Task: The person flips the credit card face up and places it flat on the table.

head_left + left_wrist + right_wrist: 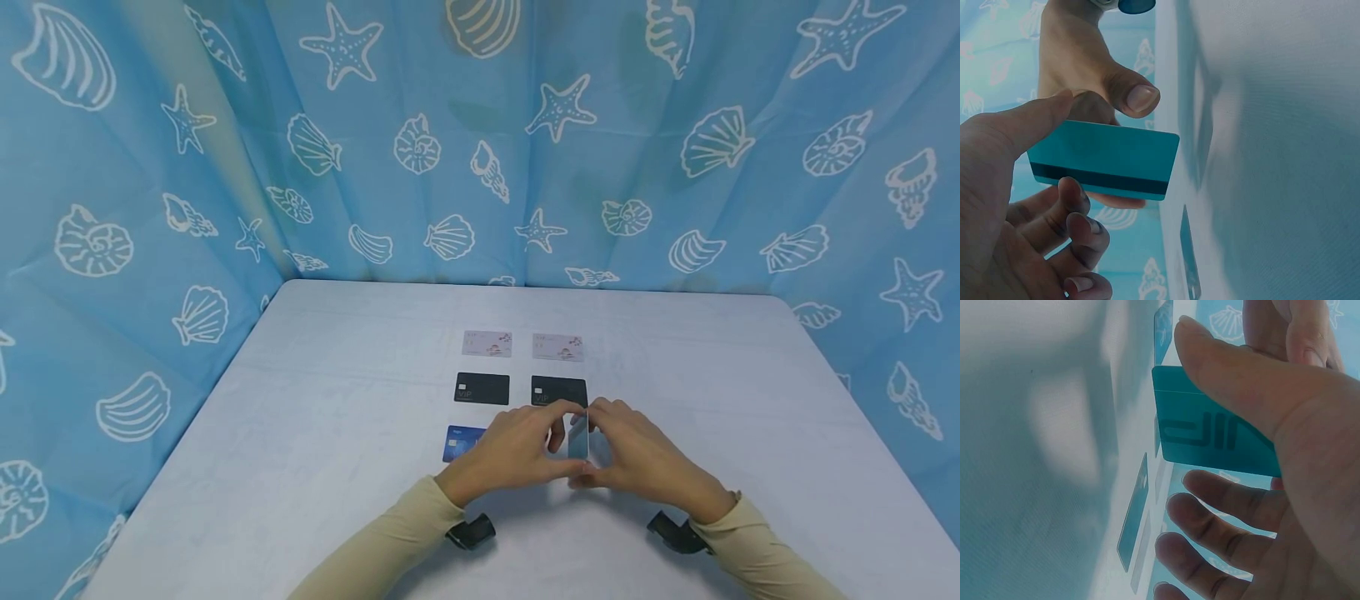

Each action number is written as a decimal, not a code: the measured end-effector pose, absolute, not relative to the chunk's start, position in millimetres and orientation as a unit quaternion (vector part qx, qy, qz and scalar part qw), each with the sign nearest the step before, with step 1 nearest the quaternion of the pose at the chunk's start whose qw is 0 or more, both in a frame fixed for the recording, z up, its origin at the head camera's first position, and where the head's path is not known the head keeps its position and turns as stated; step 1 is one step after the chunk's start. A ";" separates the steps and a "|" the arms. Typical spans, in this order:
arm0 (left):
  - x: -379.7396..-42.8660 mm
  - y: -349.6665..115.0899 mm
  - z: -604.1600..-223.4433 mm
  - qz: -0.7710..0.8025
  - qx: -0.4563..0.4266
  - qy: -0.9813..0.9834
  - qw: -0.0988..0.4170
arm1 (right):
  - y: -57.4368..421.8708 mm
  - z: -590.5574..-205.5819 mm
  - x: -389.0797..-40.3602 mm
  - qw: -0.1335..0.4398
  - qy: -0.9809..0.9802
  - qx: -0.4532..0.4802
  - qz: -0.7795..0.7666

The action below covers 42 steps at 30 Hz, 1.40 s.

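Both hands hold a single bluish card (577, 440) upright on edge over the front part of the table. A dark stripe runs along the card (1100, 153) on the face seen in the left wrist view; the other face shows large dark lettering in the right wrist view. My left hand (517, 450) pinches it between thumb and fingers at its edges. From the opposite side, my right hand (648, 458) grips it likewise, its thumb lying over one edge. A blue card (461, 442) lies flat beside the left hand, partly hidden by it.
Two black cards (482, 389) lie side by side beyond the hands, the right one (558, 389) close to the fingertips. Farther back lie two pale pink cards (487, 343). A white cloth covers the table (337, 400); a blue shell-patterned curtain (465, 150) hangs behind.
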<state>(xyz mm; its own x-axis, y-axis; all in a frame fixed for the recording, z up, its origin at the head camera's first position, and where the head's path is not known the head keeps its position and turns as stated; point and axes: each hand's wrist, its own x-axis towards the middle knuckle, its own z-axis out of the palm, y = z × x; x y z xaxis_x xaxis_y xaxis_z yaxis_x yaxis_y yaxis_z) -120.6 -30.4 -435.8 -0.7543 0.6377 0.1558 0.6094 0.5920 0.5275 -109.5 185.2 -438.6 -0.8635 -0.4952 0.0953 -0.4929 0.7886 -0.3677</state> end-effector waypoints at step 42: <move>-131.7 -48.0 -420.6 0.291 0.348 0.891 -0.003 | 188.6 -429.8 -111.8 0.014 0.958 -0.232 -0.170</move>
